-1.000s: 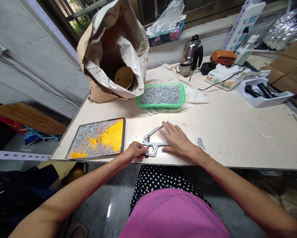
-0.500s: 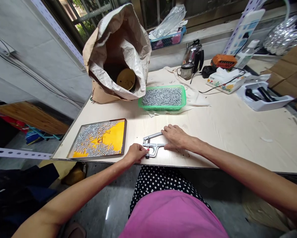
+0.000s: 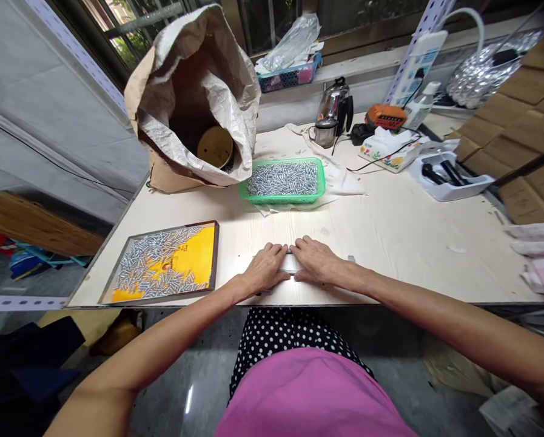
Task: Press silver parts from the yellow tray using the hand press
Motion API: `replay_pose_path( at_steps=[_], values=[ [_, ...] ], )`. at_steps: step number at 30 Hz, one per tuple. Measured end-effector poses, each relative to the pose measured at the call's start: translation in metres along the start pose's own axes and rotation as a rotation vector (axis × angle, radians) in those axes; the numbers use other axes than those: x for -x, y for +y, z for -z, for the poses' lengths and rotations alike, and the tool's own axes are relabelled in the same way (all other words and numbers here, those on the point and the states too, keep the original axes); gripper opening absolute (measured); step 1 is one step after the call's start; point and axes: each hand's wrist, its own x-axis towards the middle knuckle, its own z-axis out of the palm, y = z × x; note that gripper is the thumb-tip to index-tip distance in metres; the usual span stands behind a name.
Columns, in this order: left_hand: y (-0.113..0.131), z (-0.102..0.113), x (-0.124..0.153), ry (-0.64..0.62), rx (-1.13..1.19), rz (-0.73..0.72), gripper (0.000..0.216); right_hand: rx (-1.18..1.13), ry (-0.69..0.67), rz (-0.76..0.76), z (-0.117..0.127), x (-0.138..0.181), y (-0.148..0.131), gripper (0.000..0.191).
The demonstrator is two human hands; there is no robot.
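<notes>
Metal hand pliers (image 3: 292,272), apparently snap-fastener pliers, lie flat near the table's front edge, largely covered by both hands. My left hand (image 3: 267,268) is closed over the head end on the left, its thumb along the lower side. From the right my right hand (image 3: 316,261) grips the two handles, fingers over the upper one and thumb at the lower. Only short stretches of the handles show between the hands. To the left, a shallow tray (image 3: 216,258) with a yellow bottom holds many small silver metal pins. A green plastic basket (image 3: 283,199) farther back is full of similar pins.
A large woven sack (image 3: 153,121) with a yellow round container (image 3: 214,147) inside stands back left. Behind the basket are a kettle (image 3: 335,103), a metal cup (image 3: 324,132) and an orange battery (image 3: 385,116). A tissue pack (image 3: 385,152) and white tray (image 3: 444,189) sit right.
My left hand has moved from the lower tip of the pliers' head onto its body, beside my right hand, covering more of the tool. The camera view has shifted slightly right.
</notes>
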Motion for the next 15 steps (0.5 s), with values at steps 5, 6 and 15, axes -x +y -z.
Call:
replay_pose_path(
  at_steps=[5, 6, 15],
  values=[
    [0.005, 0.002, -0.006, -0.029, 0.005, 0.022, 0.027, -0.009, 0.016, -0.034, -0.004, -0.001, -0.004, 0.023],
    [0.005, 0.002, -0.008, -0.032, 0.012, 0.03, 0.026, -0.014, 0.02, -0.043, -0.005, -0.002, -0.004, 0.019],
    [-0.001, 0.004, -0.016, -0.013, 0.081, 0.049, 0.033, -0.123, 0.029, -0.022, -0.013, -0.008, 0.009, 0.027]
  ],
)
